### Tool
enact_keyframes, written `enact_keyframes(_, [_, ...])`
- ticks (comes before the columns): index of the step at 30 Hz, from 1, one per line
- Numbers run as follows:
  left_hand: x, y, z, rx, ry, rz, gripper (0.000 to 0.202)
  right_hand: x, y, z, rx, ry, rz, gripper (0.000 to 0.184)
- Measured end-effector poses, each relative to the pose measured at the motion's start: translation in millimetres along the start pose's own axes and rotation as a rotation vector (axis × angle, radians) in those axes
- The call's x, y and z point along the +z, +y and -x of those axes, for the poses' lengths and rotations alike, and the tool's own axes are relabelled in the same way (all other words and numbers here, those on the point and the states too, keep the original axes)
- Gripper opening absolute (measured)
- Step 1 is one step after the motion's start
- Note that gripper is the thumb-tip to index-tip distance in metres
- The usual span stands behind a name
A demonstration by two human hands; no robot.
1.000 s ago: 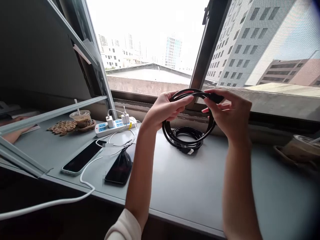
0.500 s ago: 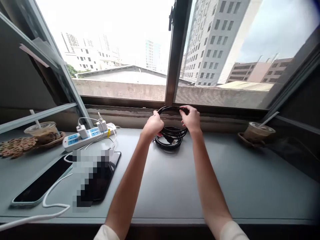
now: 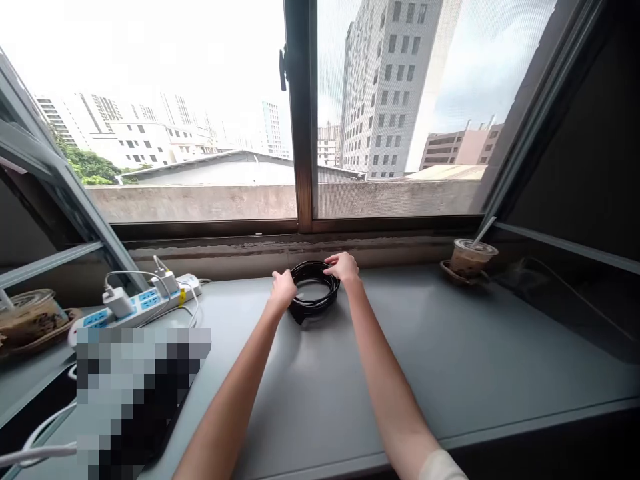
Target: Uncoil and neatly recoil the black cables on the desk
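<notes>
A coil of black cable lies on the grey desk near the window sill, its loops gathered in a ring. On the coil's left side, my left hand is closed with the thumb and fingers on the loops. My right hand pinches the upper right part of the coil from behind. A dark connector end shows at the coil's lower left. The fingertips of both hands are partly hidden.
To the left stands a white power strip with chargers and white cords plugged in. Behind it, a drink cup sits at the far left. A second cup rests on a brown dish at the right. A blurred-out patch covers a dark phone.
My hands have lowered the raised loops onto the rest of the coil, which now forms one ring. The view has shifted to the right.
</notes>
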State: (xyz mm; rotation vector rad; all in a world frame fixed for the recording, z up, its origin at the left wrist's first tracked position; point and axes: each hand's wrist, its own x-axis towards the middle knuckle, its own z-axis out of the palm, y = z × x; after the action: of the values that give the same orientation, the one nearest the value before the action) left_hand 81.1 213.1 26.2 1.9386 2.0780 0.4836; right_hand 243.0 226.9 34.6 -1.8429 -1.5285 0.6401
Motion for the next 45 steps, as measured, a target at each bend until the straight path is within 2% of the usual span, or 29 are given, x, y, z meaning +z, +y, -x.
enact_keyframes(3, [12.2, -5.4, -3.5, 0.009, 0.034, -0.047, 0.047, 4.9, 3.0, -3.1, 0.009, -0.01, 0.017, 0.023])
enact_keyframes(10, [6.7, -8.9, -15.8, 0.06, 0.173, -0.073, 0.045, 15.3, 4.8, -10.4, -0.027, 0.089, 0.0, 0.024])
enact_keyframes(18, [34.6, -16.8, -20.8, 0.064, 0.238, -0.104, 0.045, 47.3, 23.5, -9.0, -0.022, 0.231, -0.044, 0.025])
enact_keyframes(27, [37.1, -26.2, -26.8, 0.082, 0.276, -0.052, 0.045, 48.1, 28.0, -8.4, -0.071, 0.236, -0.108, 0.026])
enact_keyframes(33, [39.8, -33.2, -12.9, 0.127, 0.371, -0.003, 0.043, 51.0, 32.5, -0.8, -0.1, 0.275, -0.198, 0.025])
enact_keyframes(37, [42.3, -40.4, 1.8, 0.17, 0.419, 0.04, 0.041, 54.0, 38.7, 8.2, -0.087, 0.372, -0.248, 0.027])
enact_keyframes(40, [41.5, -43.6, 10.9, 0.148, 0.447, 0.078, 0.042, 55.1, 48.2, 15.1, -0.039, 0.433, -0.255, 0.028])
enact_keyframes(45, [36.9, -45.0, 22.5, 0.075, 0.454, 0.116, 0.039, 51.4, 64.5, 17.3, 0.0, 0.381, -0.218, 0.029])
